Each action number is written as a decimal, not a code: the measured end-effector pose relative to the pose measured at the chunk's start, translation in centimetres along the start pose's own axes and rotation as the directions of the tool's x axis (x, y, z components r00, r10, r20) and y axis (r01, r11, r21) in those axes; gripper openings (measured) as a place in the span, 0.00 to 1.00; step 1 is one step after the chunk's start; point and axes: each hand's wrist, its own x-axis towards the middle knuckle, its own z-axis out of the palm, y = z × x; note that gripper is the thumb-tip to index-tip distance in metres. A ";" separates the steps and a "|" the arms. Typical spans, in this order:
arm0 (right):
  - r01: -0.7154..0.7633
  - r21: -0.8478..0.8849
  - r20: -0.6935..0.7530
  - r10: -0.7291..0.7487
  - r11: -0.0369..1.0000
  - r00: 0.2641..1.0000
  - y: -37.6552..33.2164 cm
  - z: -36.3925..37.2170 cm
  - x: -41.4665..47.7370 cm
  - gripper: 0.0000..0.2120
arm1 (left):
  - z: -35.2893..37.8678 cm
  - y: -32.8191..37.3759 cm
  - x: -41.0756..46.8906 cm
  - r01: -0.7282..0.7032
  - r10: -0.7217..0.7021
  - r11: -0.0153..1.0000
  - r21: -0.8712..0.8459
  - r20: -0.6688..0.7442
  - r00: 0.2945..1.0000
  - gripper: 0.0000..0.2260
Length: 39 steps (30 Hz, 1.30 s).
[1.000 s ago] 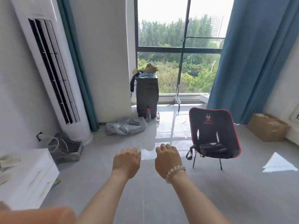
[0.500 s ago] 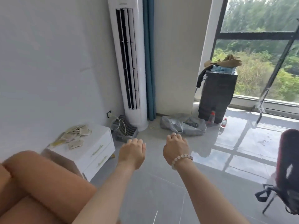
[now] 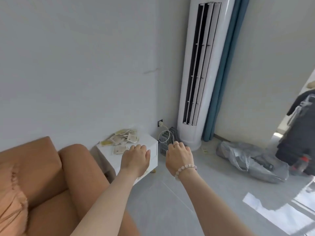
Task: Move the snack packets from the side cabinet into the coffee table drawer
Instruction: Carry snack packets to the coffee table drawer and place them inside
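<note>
Several pale green and beige snack packets [image 3: 123, 139] lie in a loose heap on top of a low white side cabinet [image 3: 150, 145] against the wall. My left hand [image 3: 135, 158] is stretched out in front of the cabinet with loosely curled fingers and holds nothing. My right hand [image 3: 179, 156], with a ring and a bead bracelet, hangs just right of the cabinet, fingers also loosely curled and empty. Neither hand touches the packets. No coffee table is in view.
An orange sofa [image 3: 42, 181] fills the lower left beside the cabinet. A tall white air conditioner [image 3: 197, 74] stands in the corner, a grey basket [image 3: 164, 145] at its foot. A silver bag [image 3: 247, 159] lies on the grey tiled floor at right.
My view has swung left from the window and chair to the wall corner. The side cabinet with the packets now sits right behind my hands, which stay stretched out and empty.
</note>
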 end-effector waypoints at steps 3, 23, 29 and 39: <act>0.041 0.010 -0.018 -0.041 0.999 0.999 -0.1 0.7 4.5 0.15 | 0.3 -1.3 4.6 0.031 -0.030 0.999 0.036 -0.021 0.999 0.18; 0.178 0.064 0.062 -0.182 0.982 0.981 5.2 7.7 29.6 0.16 | 8.0 -3.5 27.3 0.180 -0.183 0.980 0.087 0.038 0.982 0.17; 0.164 0.053 0.055 -0.166 0.985 0.985 8.5 8.7 40.5 0.17 | 9.4 -3.5 36.1 0.174 -0.175 0.972 0.155 -0.005 0.985 0.17; 0.378 0.102 0.170 -0.390 0.920 0.905 1.7 15.1 48.5 0.15 | 11.7 -11.3 39.5 0.430 -0.430 0.894 0.130 -0.027 0.902 0.11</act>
